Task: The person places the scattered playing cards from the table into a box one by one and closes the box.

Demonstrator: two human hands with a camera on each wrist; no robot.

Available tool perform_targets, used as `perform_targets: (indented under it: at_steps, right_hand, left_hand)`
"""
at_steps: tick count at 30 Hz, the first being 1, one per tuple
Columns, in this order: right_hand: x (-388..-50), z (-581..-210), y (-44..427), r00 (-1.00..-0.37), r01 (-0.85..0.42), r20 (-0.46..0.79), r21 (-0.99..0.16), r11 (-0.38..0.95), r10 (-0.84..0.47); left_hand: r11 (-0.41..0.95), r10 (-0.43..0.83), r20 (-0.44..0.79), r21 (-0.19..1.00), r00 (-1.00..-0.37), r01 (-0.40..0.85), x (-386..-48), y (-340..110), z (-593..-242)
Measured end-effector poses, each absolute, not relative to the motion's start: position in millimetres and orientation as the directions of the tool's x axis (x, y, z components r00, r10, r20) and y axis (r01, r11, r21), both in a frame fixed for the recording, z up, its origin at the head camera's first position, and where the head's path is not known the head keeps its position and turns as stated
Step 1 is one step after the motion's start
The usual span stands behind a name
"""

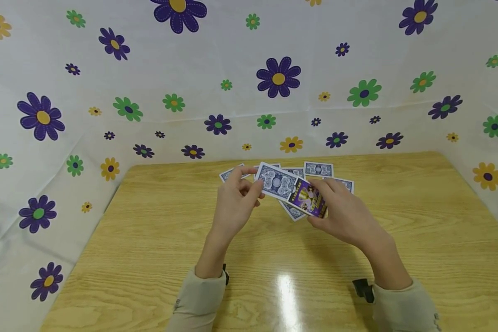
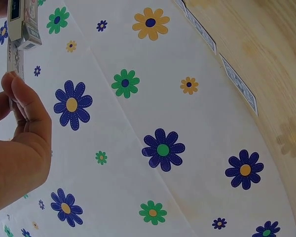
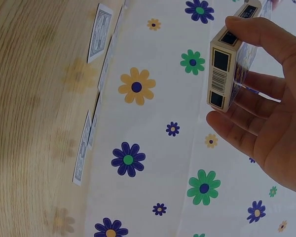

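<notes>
Sleeves (image 1: 200,295), card (image 1: 275,181) in left hand (image 1: 234,203), box (image 1: 308,198) in right (image 1: 350,216)

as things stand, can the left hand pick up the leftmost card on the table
Probably not yet: the left hand pinches the protruding card of the purple box, which the right hand holds. If freed, it could likely reach the leftmost card on the table, with no visible obstacle.

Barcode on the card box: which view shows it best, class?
The right wrist view: the barcode appears close up, stripes visible. In the head and left wrist views, the card box shows, but no barcode is visible.
</notes>
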State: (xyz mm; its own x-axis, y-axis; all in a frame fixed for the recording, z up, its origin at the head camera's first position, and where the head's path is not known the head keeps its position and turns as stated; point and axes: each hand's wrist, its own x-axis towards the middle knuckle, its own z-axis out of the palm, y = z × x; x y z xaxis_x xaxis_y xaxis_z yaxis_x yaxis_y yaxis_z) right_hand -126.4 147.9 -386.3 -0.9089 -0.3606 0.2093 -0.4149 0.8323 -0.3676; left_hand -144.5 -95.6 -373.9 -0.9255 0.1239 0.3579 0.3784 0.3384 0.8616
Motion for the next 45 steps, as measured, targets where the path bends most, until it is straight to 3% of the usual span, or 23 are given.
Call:
perform_targets:
  at_steps: [45]
  right_hand:
    - [-124.7,-386.4,148.1,-0.905,-0.424,0.213,-0.374,0.825,-0.368]
  left_hand:
    - [0.357,0.165,0.392,0.832,-0.905,0.425,-140.5,-91.1,-374.6]
